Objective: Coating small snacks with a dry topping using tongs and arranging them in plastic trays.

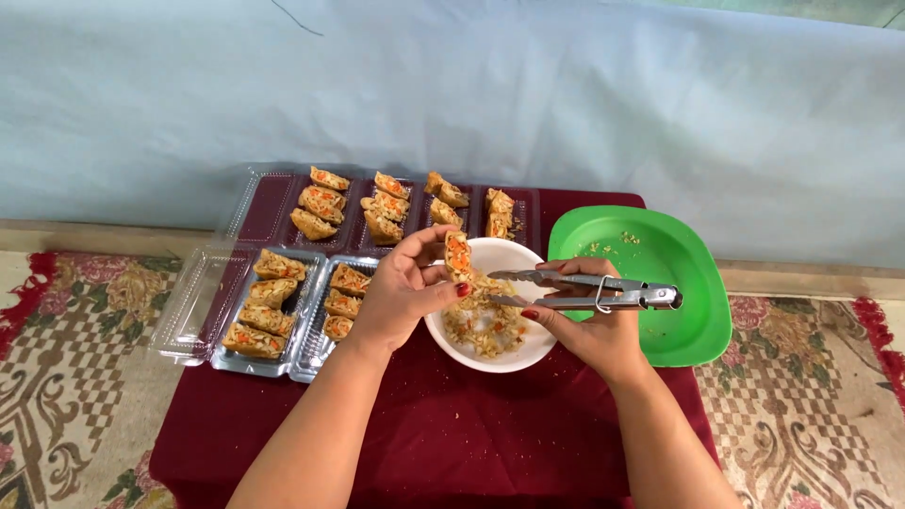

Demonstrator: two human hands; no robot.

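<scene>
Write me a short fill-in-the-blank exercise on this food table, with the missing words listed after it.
1. The left hand holds a stuffed roll piece over the ____ bowl.
2. The right hand grips metal ____.
3. The plate right of the bowl is ____.
4. The table is covered by a dark ____ cloth.

Missing words: white; tongs; green; red

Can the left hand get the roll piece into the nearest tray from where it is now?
Probably yes: the left hand holds the roll piece beside the tray, nothing between.
</scene>
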